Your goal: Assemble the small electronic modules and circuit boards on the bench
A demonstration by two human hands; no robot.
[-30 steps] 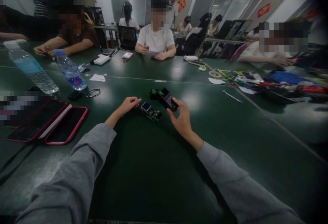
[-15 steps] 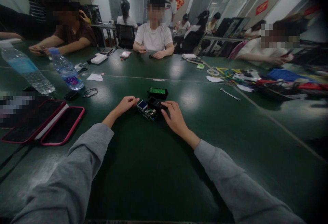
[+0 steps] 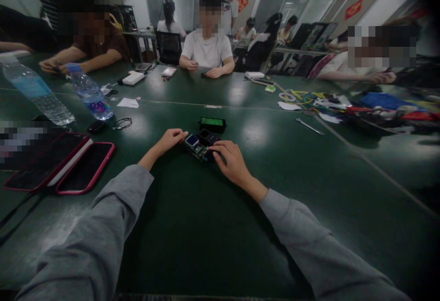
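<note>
A small circuit board with a little screen [image 3: 196, 147] lies at the middle of the table, its screen end to the left. Beside it, on the far side, is a black casing part with a dark window [image 3: 208, 136]. My left hand [image 3: 169, 141] has its fingers closed at the board's left corner; whatever is between the fingertips is too small to make out. At the board's right end, my right hand [image 3: 232, 161] pinches the edge with thumb and forefinger. Just beyond stands an open black case with a green circuit board inside [image 3: 212, 123].
Left are two water bottles [image 3: 92, 93], a phone in a red case [image 3: 85, 169] and a thin coiled cable [image 3: 123, 124]. A wrench [image 3: 310, 126] and a heap of cables [image 3: 343, 103] lie right. A person in white [image 3: 208, 48] sits opposite.
My right hand has shifted a little left, from the black casing part to the board's right end, and its fingertips have come together. My left hand stays at the board's left corner.
</note>
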